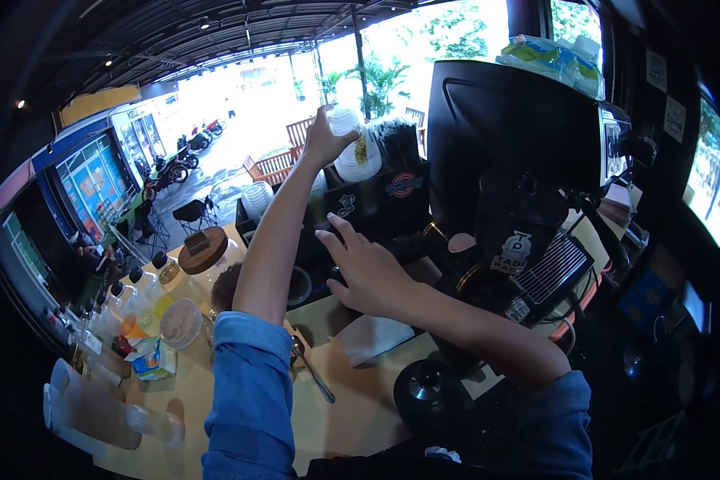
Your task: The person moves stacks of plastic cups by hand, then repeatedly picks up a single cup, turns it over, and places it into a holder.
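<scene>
My left hand (325, 142) reaches up and forward, thumb and fingers curled around the side of a stack of clear plastic cups (358, 164). Gold print shows on the cups, which stand on top of a black organizer box (368, 198). Lower and nearer to me, my right hand (368, 268) hovers over the counter in front of that box. Its fingers are spread and nothing is in them. Below it lies a white cloth or paper (372, 338), partly in shadow.
A tall black machine (504, 136) stands to the right. Bottles (144, 284), a jar with a wooden lid (203, 250) and a clear tub (186, 322) crowd the left. A spoon (316, 372) and a round black object (428, 392) lie on the counter (240, 448).
</scene>
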`<state>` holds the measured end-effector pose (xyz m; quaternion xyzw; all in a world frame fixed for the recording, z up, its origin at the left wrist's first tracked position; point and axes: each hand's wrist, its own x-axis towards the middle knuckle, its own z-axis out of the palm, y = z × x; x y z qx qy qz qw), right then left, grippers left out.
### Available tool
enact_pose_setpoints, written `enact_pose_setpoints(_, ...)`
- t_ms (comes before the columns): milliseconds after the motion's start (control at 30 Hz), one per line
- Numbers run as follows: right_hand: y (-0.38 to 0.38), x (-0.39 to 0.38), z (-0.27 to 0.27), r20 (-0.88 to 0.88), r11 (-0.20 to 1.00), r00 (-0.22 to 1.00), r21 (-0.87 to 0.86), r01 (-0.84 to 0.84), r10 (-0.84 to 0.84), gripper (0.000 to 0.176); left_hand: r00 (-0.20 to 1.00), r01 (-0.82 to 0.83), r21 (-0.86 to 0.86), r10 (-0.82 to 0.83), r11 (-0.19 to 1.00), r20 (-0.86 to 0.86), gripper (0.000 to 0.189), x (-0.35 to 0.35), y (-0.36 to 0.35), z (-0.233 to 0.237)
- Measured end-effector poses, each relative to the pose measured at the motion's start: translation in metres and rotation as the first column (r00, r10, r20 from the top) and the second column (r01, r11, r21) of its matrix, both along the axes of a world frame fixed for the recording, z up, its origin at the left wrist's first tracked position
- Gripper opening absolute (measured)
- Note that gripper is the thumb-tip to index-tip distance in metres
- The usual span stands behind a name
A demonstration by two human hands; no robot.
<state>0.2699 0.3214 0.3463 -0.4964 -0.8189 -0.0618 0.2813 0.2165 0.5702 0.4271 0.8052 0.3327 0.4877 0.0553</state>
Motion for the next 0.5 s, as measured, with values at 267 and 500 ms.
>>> enact_pose_setpoints(267, 0.005, 0.007, -0.012, 0.017, 1.0, 1.0, -0.009, 0.016, -0.016, 0.064, 0.983, 0.089, -0.257, -0.126, 0.962, -0.134, 0.09, 0.003, 0.02, -0.018)
enact_pose_setpoints(500, 0.005, 0.008, -0.015, 0.033, 0.997, 0.999, -0.074, 0.002, 0.0, 0.063, 0.949, 0.087, -0.317, -0.175, 0.944, -0.262, 0.089, 0.005, 0.027, -0.028)
